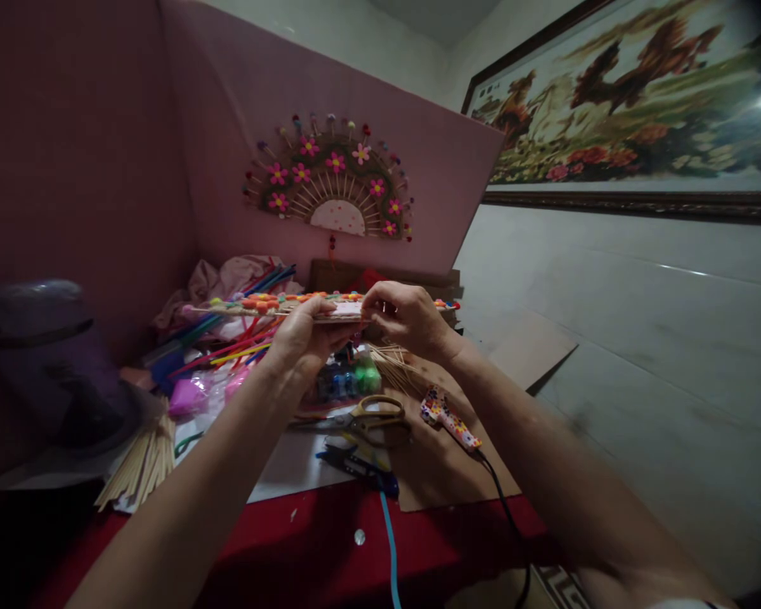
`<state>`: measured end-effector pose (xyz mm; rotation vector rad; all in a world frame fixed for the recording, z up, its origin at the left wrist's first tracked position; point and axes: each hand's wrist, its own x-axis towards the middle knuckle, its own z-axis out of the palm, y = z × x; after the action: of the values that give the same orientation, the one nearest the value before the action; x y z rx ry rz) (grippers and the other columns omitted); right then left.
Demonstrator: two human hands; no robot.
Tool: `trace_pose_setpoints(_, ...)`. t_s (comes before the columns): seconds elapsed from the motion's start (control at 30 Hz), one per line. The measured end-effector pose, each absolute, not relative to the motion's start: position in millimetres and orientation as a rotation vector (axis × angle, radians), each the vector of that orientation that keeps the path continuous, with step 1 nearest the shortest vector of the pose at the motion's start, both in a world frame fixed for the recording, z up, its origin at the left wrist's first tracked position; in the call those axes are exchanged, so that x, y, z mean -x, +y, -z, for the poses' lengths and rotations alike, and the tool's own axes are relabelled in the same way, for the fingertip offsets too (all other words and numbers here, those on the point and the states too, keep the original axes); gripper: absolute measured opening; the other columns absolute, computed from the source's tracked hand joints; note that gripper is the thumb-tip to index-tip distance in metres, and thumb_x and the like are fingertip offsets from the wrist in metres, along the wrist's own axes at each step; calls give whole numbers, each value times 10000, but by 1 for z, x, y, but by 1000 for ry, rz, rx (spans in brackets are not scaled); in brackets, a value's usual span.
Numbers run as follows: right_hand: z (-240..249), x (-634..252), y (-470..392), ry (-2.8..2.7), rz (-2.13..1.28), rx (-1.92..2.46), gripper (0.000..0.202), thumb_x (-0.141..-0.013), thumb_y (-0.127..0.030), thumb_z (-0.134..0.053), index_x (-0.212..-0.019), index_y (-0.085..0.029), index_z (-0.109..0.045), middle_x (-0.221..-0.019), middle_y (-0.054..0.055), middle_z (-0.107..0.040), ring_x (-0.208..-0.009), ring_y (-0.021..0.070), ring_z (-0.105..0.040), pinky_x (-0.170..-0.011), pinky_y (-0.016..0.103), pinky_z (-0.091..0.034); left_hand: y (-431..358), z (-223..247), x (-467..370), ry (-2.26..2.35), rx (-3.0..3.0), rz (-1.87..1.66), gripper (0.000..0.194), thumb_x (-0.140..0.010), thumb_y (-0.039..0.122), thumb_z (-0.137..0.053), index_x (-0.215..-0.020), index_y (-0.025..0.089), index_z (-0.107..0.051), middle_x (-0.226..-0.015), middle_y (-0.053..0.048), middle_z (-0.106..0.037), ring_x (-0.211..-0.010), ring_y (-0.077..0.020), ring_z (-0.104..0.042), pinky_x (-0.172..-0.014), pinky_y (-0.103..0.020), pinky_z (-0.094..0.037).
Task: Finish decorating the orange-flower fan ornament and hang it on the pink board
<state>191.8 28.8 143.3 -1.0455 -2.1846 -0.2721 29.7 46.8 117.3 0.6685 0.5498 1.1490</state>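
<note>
My left hand (304,337) grips a decorated craft fan (272,303), thumb on top of its pale base and fingers underneath. The fan lies nearly level, seen almost edge-on, with orange flowers and thin sticks along it. At the base's right end is my right hand (402,315), its thumb and fingers pinched together. What sits between those fingertips is too small to make out. Beneath the hands are scissors (380,414) with tan handles, dark blue snips (358,467) and small bottles (348,381) with blue and green colours.
A flower-patterned glue gun (447,416) with a black cord lies on brown cardboard (447,474) at right. Wooden sticks (140,461) and a purple jug-like container (57,364) are at left. Another fan (336,178) hangs on the pink board (444,169) behind. A blue strip (389,541) crosses the red cloth.
</note>
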Motion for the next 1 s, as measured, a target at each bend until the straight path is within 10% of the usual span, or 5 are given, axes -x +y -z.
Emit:
trace_pose_setpoints(0.6,-143,-190,10,-2167,508,968,160,-898,-228,-483,-832,-174,-618,-837,37,-659,-758,130,-595,-686,251,-428,46,-121,-23,136,-928,-1292,547,-644,14,-540,-1152,197,-624,-1057,-58,-716,-993,-240,-669,-858,-348,-547)
trace_pose_setpoints(1.0,-144,-185,1,-2210,599,1102,136,-898,-255,-504,-875,-184,-618,-847,39,-693,-760,153,-610,-641,264,-383,49,-120,-24,163,-997,-1242,447,-672,70,-562,-1104,156,-636,-902,-69,-726,-887,-233,-687,-750,-323,-581)
